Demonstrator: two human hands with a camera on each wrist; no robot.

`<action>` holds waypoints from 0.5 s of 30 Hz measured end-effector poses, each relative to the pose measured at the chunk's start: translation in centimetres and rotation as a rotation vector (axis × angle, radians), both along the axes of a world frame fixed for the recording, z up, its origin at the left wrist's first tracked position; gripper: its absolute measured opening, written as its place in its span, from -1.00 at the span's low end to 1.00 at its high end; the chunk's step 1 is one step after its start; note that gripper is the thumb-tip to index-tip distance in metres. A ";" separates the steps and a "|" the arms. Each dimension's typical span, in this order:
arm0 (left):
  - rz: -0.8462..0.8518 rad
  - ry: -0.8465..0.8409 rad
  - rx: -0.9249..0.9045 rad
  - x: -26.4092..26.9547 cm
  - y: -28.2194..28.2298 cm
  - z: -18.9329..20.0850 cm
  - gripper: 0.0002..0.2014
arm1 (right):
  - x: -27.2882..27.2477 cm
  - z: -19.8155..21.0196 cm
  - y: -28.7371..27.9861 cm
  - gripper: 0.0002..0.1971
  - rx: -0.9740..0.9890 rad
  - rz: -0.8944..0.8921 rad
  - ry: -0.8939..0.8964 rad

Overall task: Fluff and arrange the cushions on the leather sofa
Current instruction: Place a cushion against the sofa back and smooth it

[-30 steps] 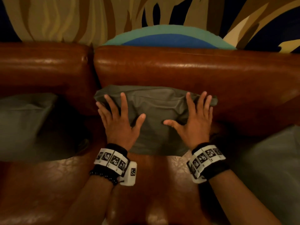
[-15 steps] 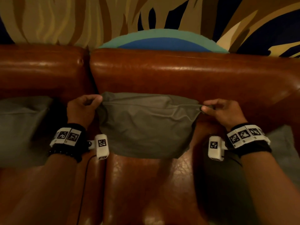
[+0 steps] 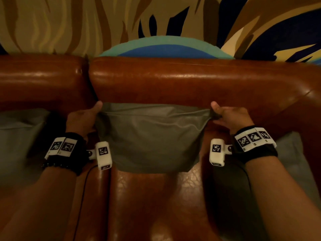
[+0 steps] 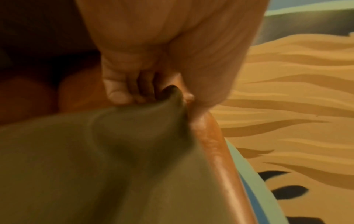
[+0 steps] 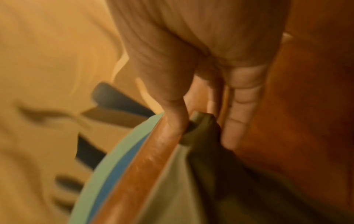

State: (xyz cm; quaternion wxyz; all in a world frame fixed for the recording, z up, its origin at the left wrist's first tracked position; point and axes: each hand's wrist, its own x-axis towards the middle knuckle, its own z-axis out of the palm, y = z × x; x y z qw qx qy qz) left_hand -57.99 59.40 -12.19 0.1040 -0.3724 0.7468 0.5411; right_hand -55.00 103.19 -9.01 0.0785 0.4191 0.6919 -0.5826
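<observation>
cushion: grey-green cushion [image 3: 152, 138] stood against the backrest of the leather sofa [image 3: 191, 84], centre seat | left hand [image 3: 83, 119]: pinched its top left corner | right hand [image 3: 231, 117]: pinched its top right corner | other: grey cushions far left [image 3: 17, 136] and right [image 3: 291, 153]

bare leather seat [image 3: 152, 202] in front of the middle grey cushion [image 3: 151, 136]: open approach from the near side. cushion backs onto the sofa backrest [image 3: 191, 80]; no visible gap behind. left hand [image 3: 81, 119] and right hand [image 3: 232, 117] occupy its top corners. left cushion [image 3: 15, 136] and right cushion [image 3: 291, 153] flank it, narrowing side access.
</observation>
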 end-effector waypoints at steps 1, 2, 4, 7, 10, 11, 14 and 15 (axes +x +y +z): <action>-0.003 -0.009 0.026 0.0 0.1 -0.4 -0.69 | 0.1 0.1 0.0 -0.57 -0.075 -0.016 -0.023; -0.003 -0.024 0.015 -0.2 0.3 -0.4 -0.69 | 0.1 0.2 0.1 -0.60 -0.108 -0.017 -0.037; -0.006 -0.031 -0.095 -0.7 0.0 0.0 -0.58 | -0.1 0.6 0.4 -0.73 -0.089 -0.010 -0.044; 0.002 0.038 -0.140 -2.1 -0.5 0.4 -0.50 | -1.1 0.9 1.6 -0.77 -0.034 0.018 -0.053; -0.087 -0.094 -0.270 -2.1 -0.8 1.0 -0.27 | -1.7 0.9 2.2 -0.79 -0.003 0.025 -0.060; -0.292 -0.072 -0.528 -1.9 -0.8 0.7 -0.14 | -1.6 0.8 2.1 -0.75 0.006 0.005 -0.037; 0.017 0.133 0.040 -0.6 -0.7 1.4 -0.38 | -0.1 0.0 1.5 -0.35 -0.063 -0.076 0.101; 0.005 0.162 0.024 0.5 -0.7 0.9 -0.49 | 0.8 -0.5 1.5 -0.12 -0.124 -0.088 0.137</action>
